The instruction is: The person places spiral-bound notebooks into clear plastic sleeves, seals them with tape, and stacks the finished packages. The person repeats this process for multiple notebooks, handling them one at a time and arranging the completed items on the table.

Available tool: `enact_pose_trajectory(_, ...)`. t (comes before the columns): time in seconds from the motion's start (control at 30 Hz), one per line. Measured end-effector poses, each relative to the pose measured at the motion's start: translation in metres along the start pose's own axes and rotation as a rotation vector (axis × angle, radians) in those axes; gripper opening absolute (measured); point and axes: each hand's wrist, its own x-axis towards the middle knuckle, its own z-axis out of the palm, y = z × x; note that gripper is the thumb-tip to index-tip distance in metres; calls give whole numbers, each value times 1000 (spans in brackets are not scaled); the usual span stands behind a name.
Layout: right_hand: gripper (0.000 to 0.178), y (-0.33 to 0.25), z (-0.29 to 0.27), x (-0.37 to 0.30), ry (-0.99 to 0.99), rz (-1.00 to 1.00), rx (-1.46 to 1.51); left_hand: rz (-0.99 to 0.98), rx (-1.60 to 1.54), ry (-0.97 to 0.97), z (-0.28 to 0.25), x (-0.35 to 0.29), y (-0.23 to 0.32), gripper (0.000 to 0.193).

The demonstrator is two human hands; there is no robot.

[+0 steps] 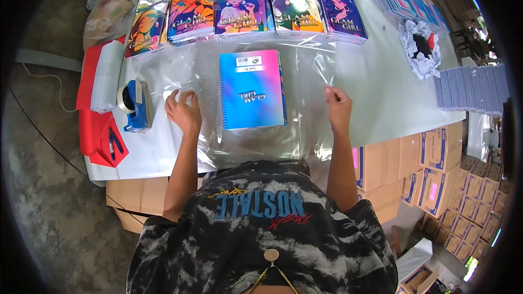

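A spiral notebook point(253, 95) with a blue and pink cover lies in front of me, its binding on the left and a white label near its far edge. Beneath and around it spreads a sheet of clear plastic film point(310, 76), wrinkled and shiny. To the left of the notebook, my left hand point(184, 112) is over the film with its fingers bent and apart, holding nothing. My right hand point(339, 108) is on the other side, thumb and fingers pinched together at the film's right edge. Neither hand touches the notebook.
Stacks of colourful notebooks point(239, 11) line the table's far side. A blue tape dispenser point(137, 106) and pens point(115, 144) on red material are at left. Blue notebooks point(395, 0), crumpled paper point(419, 49) and a tall stack point(471, 90) stand at right, cartons point(381, 160) below.
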Motion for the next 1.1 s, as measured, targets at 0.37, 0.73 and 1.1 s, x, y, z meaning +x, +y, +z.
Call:
enact_pose_trajectory(0.37,25,-49,-10,3,5,66,-173,-245,-872,-214,-44,19,14,19)
enact_pose_trajectory(0.73,25,-76,-33,26,-484,47,-387,191,-622,-804,-77,16,43,30)
enact_pose_trajectory(1.1,20,-31,39,22,-529,-222,313,311,-898,-1065,-74,37,99,24)
